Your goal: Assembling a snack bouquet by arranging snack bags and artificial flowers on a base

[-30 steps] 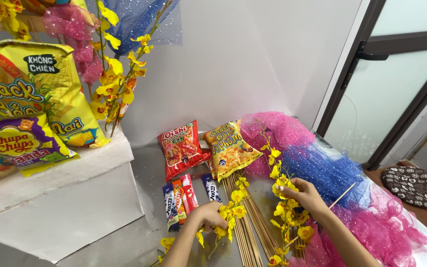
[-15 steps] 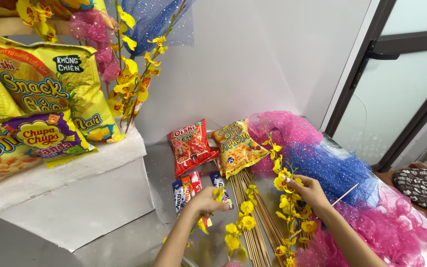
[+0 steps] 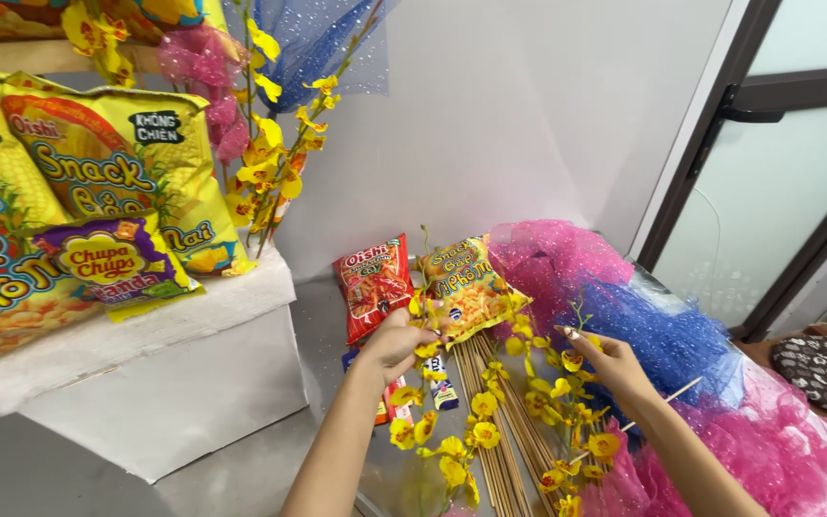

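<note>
Near the tabletop's middle, we are closing our left hand (image 3: 399, 345) around a yellow flower sprig (image 3: 442, 436), its long axis trailing toward us; our right hand (image 3: 605, 364) is pinching another sprig (image 3: 576, 421) beside the bamboo sticks (image 3: 500, 421)

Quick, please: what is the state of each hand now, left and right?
Left hand: closed on a yellow flower stem.
Right hand: fingers part open, touching another yellow flower sprig; firm grip cannot be told.
</note>
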